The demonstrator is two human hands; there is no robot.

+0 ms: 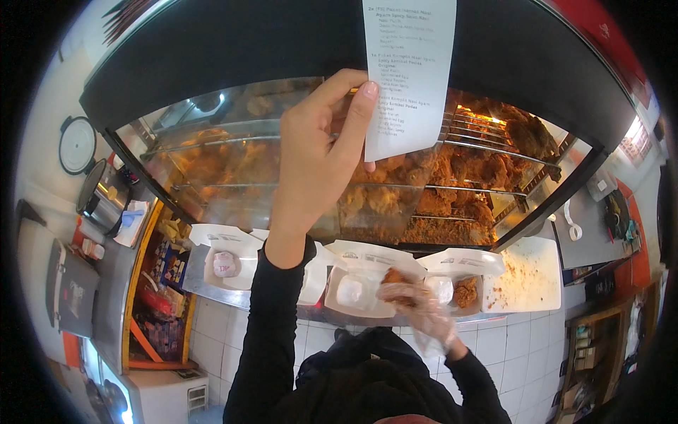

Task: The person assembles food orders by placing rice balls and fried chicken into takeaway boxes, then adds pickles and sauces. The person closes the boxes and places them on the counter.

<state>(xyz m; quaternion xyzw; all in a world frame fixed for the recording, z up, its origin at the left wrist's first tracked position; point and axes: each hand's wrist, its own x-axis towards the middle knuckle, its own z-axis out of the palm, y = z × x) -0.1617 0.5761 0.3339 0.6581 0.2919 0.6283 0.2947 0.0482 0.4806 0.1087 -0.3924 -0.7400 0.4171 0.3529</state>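
Note:
My left hand (311,145) is raised in front of the glass warmer, thumb and fingers closed on a long white order slip (408,120). On my right hand (426,316) is a clear plastic glove, and its fingers grip a piece of fried chicken (399,283), partly blurred. That piece is over an open white paper box (339,302) holding a white wrapped bundle (350,290). To its right, another open box (487,265) contains a white bundle (440,288) and fried chicken (465,292). An open box (247,244) farther left has a wrapped bundle (224,264) with a printed mark.
Beyond the boxes stands the black-framed warmer (233,63), its wire racks (487,189) loaded with fried chicken. A crumb-strewn white board (540,275) lies right of the boxes. At left are a metal pot (103,198) and a shelf of packets (159,290). White floor tiles (519,339) show below.

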